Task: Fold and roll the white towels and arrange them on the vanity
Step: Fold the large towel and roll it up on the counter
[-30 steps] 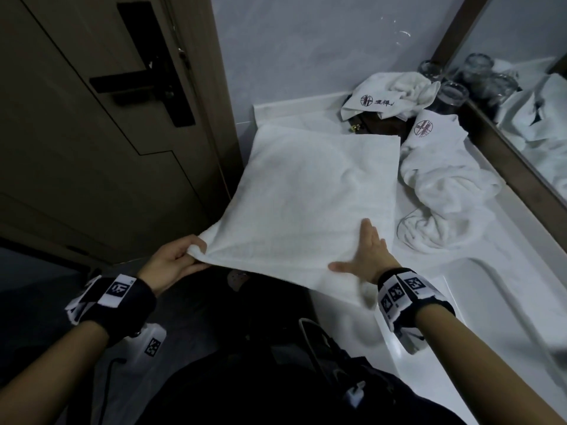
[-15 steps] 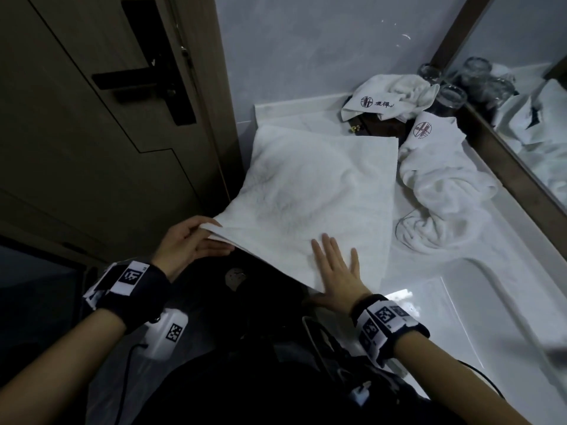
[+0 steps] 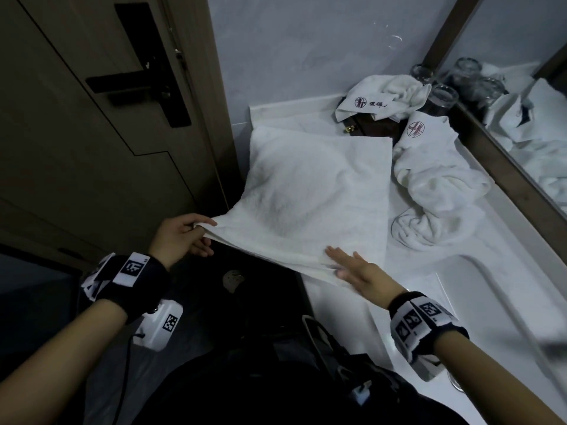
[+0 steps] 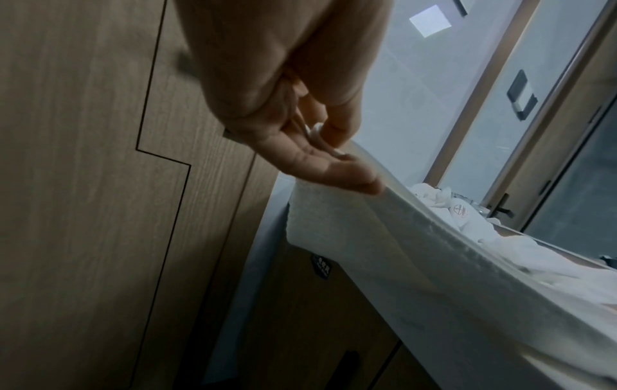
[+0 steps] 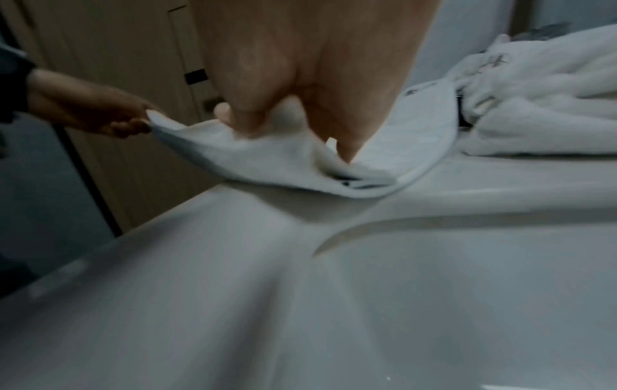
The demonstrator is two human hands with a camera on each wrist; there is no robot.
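A folded white towel (image 3: 313, 197) lies spread over the left end of the white vanity (image 3: 460, 271), its near corner hanging past the counter edge. My left hand (image 3: 196, 231) pinches that corner between thumb and fingers, held up off the edge; the left wrist view shows the towel (image 4: 384, 237) stretched taut from my left hand (image 4: 320, 147). My right hand (image 3: 346, 265) lies flat with straight fingers on the towel's near edge, pressing it to the counter; the right wrist view shows the towel (image 5: 267, 158) bunched under it. Two crumpled white towels (image 3: 435, 185) (image 3: 383, 96) with red logos lie at the back right.
A dark box (image 3: 374, 127) and drinking glasses (image 3: 441, 96) stand in the back corner by the mirror (image 3: 521, 102). The sink basin (image 3: 491, 302) opens to the right of my right hand. A brown door (image 3: 92, 118) with a black handle stands at left.
My right hand slid leftward and nearer along the towel's near edge. My left hand moved right and up with the corner, drawing the towel tauter.
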